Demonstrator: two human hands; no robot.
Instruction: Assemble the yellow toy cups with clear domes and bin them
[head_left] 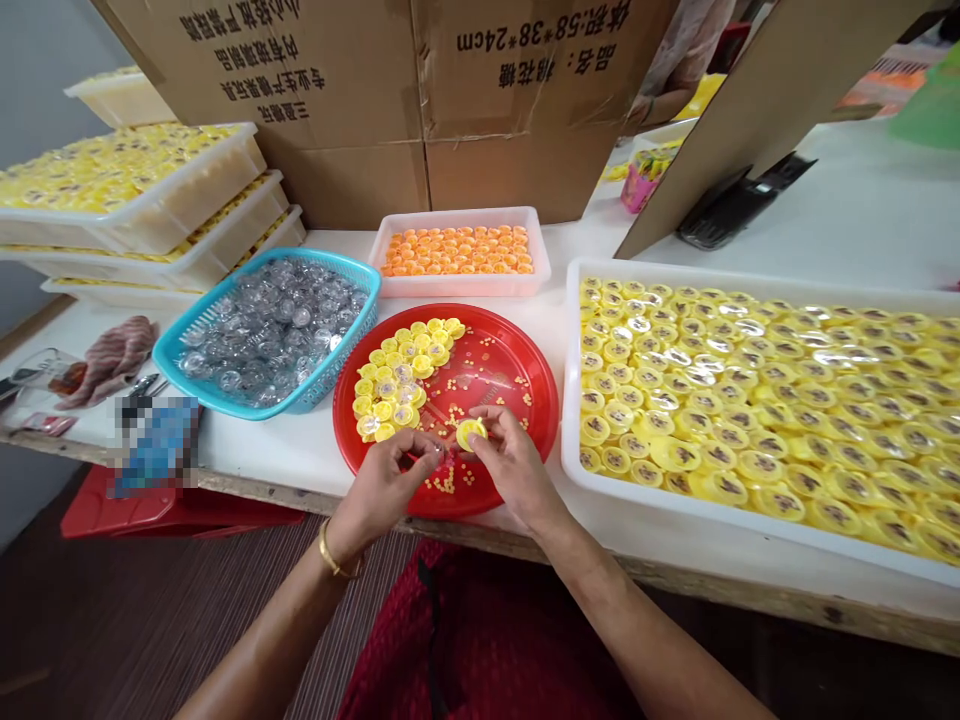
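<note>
Both my hands work over the near part of a round red plate (517, 365). My right hand (510, 465) pinches a small yellow round cap (470, 433) between thumb and fingers. Beside it, my left hand (390, 478) has its fingers curled together with the fingertips near small yellow beads (444, 482) lying on the plate; what it holds is too small to make out. A cluster of finished yellow caps (397, 378) lies on the plate's left side. A gold bangle sits on my left wrist.
A blue basket (187, 340) of clear domes stands left of the plate, a white tray (540, 262) of orange pieces behind it, and a large white tray (574, 400) of yellow caps at the right. Stacked white trays (217, 195) and cardboard boxes (375, 90) fill the back. Cloth and tools lie at far left.
</note>
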